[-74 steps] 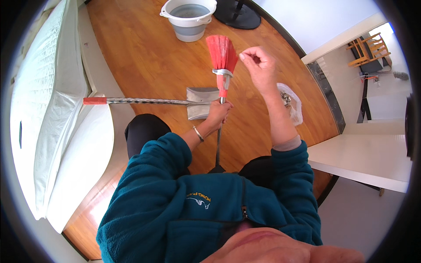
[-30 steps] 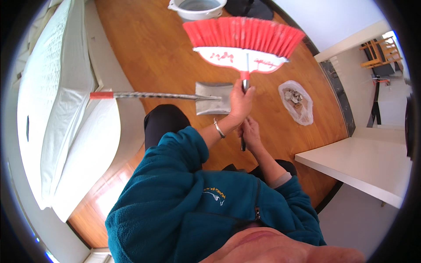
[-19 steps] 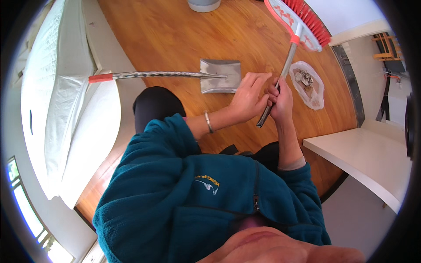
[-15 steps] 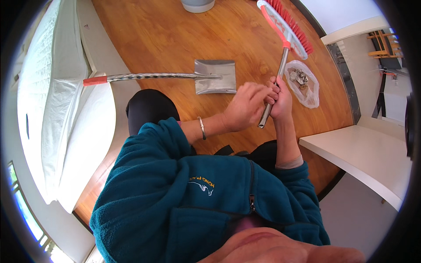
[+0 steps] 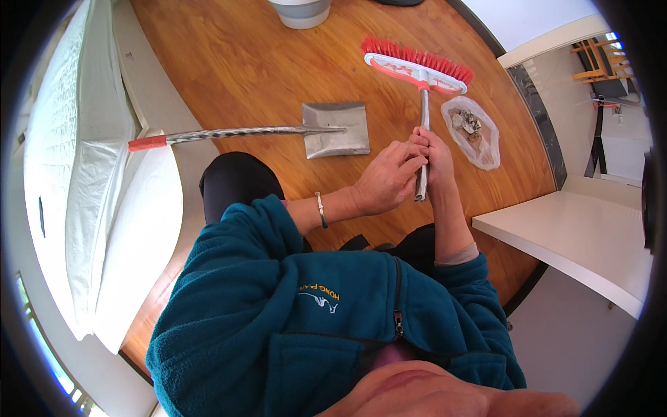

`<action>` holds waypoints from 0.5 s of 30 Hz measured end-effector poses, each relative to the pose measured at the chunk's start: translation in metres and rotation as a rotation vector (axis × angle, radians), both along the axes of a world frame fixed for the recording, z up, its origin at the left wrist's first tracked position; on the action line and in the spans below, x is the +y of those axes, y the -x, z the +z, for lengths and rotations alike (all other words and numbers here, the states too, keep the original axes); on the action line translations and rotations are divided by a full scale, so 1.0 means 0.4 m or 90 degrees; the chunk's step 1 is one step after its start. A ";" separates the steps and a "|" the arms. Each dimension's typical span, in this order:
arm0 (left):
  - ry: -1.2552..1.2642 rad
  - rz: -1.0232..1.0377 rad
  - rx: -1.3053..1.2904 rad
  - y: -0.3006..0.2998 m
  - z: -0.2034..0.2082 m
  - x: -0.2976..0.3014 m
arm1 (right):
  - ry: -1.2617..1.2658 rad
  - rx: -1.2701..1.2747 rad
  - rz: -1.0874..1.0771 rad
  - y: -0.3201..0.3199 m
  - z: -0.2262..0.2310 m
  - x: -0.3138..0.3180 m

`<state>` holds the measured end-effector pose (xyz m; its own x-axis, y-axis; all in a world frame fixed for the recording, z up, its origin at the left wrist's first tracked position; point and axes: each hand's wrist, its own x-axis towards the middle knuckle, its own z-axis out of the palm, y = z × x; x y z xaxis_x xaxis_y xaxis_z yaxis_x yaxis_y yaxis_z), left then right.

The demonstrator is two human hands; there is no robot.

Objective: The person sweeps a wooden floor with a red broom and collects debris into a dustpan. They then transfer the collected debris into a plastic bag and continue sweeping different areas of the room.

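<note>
In my right hand (image 5: 439,161) is the metal handle of a broom (image 5: 415,65), fingers closed round it near its lower end. The broom head is white and coral with red bristles, turned up and away from me. My left hand (image 5: 389,181), with a bracelet at the wrist, meets the right one at the handle. Its fingers are drawn together against the handle and the right fingers; anything between them is hidden. A metal dustpan (image 5: 336,117) with a long twisted handle and red grip lies to the left on the wooden floor.
An open clear plastic bag (image 5: 492,144) with grey and brown scraps sits right of the broom. A grey-white bucket (image 5: 301,15) stands at the far edge. White padded covering (image 5: 62,160) hangs at left; a white shelf (image 5: 563,229) juts in at right.
The broom has swung left, so its head now lies crosswise above my hands and its handle stands nearly straight. My left fingers have come closer in on the handle.
</note>
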<state>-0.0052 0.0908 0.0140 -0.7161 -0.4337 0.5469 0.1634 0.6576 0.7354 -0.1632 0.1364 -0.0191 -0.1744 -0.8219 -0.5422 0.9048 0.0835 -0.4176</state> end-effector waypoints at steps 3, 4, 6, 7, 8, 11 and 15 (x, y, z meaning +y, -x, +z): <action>-0.003 -0.007 -0.016 0.000 0.006 -0.002 | 0.002 -0.005 -0.014 0.001 0.002 -0.002; -0.002 -0.007 -0.016 0.000 0.008 -0.002 | -0.001 -0.008 -0.013 0.001 0.004 -0.002; -0.002 -0.007 -0.016 0.001 0.011 -0.001 | 0.011 -0.026 -0.020 0.001 0.006 0.000; -0.002 -0.007 -0.016 0.001 0.012 0.000 | 0.005 -0.018 -0.013 0.002 0.008 0.000; -0.001 -0.008 -0.015 0.002 0.013 -0.001 | 0.011 -0.013 -0.010 0.001 0.010 0.001; -0.013 -0.016 -0.018 0.004 0.016 -0.003 | 0.012 0.012 -0.010 0.003 0.016 0.002; -0.014 -0.007 -0.026 0.007 0.020 -0.001 | 0.019 -0.002 -0.016 0.003 0.017 0.001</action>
<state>-0.0082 0.0903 0.0218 -0.7428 -0.4377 0.5067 0.1395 0.6390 0.7564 -0.1644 0.1368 -0.0123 -0.1942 -0.8327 -0.5186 0.9076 0.0481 -0.4171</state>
